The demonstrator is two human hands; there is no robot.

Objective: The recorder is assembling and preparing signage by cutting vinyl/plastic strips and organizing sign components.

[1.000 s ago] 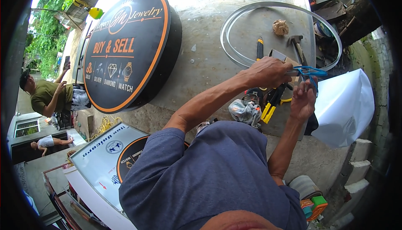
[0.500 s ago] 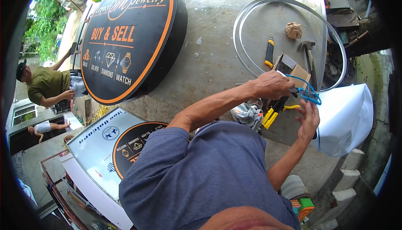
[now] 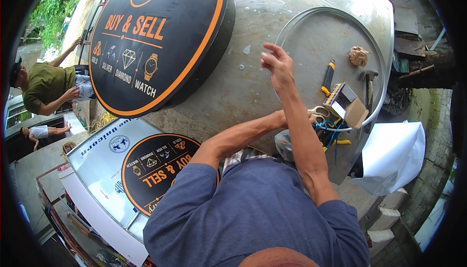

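Observation:
My right hand (image 3: 278, 70) is raised over the grey work table, its index finger stretched out and the others loosely curled, with nothing visible in it. My left hand (image 3: 281, 119) lies mostly hidden behind my right forearm. Just past that forearm, beside the left hand's hidden fingers, are beige-handled scissors (image 3: 319, 113); whether I grip them is not visible. A blue cord (image 3: 335, 139) hangs near them, over pliers with yellow handles (image 3: 343, 142). Right beside these stands an open cardboard box (image 3: 356, 113).
A metal hoop (image 3: 373, 43) rings a yellow-black cutter (image 3: 328, 77), a hammer (image 3: 369, 84) and a crumpled brown lump (image 3: 359, 56). A big round black sign (image 3: 160, 38) fills the table's left. White sheeting (image 3: 394, 155) hangs at the right. A person (image 3: 48, 84) stands beyond the sign.
My right hand has left the blue cord and moved up and left across my left arm. My left hand has drawn back left and lower. The scissors' handles now show.

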